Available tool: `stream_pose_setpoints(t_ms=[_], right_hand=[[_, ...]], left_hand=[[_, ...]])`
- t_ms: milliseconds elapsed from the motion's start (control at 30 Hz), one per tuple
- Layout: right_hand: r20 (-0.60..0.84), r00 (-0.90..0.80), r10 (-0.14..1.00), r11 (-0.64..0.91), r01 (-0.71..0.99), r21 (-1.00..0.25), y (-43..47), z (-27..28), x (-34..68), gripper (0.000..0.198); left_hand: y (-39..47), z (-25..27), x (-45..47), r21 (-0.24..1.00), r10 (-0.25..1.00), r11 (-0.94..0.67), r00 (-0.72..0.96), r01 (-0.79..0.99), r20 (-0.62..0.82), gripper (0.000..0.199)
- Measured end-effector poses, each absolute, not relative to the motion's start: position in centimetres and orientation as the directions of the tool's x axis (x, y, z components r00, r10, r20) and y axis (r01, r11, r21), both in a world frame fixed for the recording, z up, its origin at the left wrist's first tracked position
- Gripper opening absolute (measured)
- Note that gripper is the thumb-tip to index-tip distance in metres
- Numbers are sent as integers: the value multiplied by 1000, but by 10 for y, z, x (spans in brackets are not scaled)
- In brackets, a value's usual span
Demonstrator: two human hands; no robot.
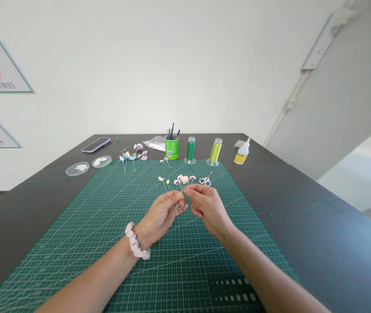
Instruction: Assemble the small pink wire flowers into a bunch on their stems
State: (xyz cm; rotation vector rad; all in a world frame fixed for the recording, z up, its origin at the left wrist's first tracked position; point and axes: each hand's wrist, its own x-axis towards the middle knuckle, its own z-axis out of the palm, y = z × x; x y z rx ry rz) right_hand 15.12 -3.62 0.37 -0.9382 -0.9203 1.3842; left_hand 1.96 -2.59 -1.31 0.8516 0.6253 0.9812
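Two signs with green edges hang on the white wall at far left, the upper one reading "TONGWEI". Below and to their right, a phone lies on the dark counter, near its back edge. Closer in are two clear dishes holding white pieces. Next come blue flowers on stems, at the back edge of a green gridded mat, then purple flowers and a clear bag.

The left hand, a pale scrunchie around its wrist, reaches over the mat. Its fingers are closed, thumb against forefinger, holding a small spray by the stems. The spray is upright above the middle of the mat, with a peach bloom between pinkish ones. Behind it stands a green can of tools, then a spool of green thread.

The right hand meets the left, thumb and forefinger pinched on the spray just beneath its blooms; whether on stem or thread is too small to tell. Scissors lie just beyond this hand. Farther right stand a yellow spool and a white bottle with a yellow label.
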Motion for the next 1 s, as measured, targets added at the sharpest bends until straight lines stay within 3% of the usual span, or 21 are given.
stream_pose_setpoints(t_ms=[300, 833, 1000], right_hand=[[41, 69, 997, 59, -279, -958, -36, 2, 151, 21], [50, 76, 996, 68, -265, -962, -35, 2, 150, 23], [12, 37, 999, 25, -344, -939, -36, 3, 150, 23]], left_hand=[[-27, -10, 21, 911, 942, 143, 335, -387, -6, 23], [-28, -9, 23, 907, 923, 145, 385, -396, 20, 25], [-28, -11, 22, 887, 898, 189, 439, -421, 17, 27]])
